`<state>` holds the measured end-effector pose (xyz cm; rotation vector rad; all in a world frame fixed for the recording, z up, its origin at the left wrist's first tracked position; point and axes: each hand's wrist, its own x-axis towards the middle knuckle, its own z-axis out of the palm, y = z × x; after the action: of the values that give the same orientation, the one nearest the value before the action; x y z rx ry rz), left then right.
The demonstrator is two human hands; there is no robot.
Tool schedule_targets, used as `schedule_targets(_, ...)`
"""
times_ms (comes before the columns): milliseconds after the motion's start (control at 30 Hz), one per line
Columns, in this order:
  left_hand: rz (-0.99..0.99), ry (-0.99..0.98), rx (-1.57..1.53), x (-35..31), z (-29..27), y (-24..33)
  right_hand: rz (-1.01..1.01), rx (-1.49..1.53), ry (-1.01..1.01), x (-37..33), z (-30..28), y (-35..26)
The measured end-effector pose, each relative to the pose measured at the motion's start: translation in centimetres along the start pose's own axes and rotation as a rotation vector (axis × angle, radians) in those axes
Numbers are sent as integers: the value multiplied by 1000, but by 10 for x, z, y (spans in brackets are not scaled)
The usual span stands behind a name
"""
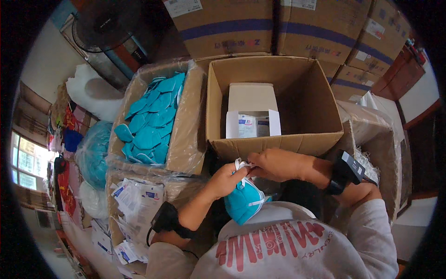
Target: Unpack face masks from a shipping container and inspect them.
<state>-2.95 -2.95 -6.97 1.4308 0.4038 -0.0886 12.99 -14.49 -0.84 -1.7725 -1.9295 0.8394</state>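
Note:
A teal cup-shaped face mask (240, 204) with white straps hangs in front of my chest. My left hand (224, 180) is closed on its upper edge, thumb toward the strap. Right beside it, my right hand (270, 163) pinches at the white strap by the mask's top, with its fingertips meeting the left thumb. The exact grip of the right fingertips is partly hidden. Just beyond my hands stands an open carton (274, 145). Inside it sits a small open box (251, 95) holding flat printed packets (251, 126).
At left, a plastic-lined carton (191, 135) holds many teal masks (151, 121). Nearer, another holds printed packets (141, 204). A carton (388, 153) on the right contains white strap-like material (367, 162). Sealed cartons (227, 28) stack behind; a fan (104, 28) stands far left.

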Motion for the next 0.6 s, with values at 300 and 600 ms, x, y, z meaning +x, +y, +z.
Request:
schedule_targets(300,-118,-155,283,-4,-9,6,78,-48,-212,-2,11,0)
schedule_targets(600,-216,-270,-187,-18,11,-18,126,284,-304,-14,15,-16)
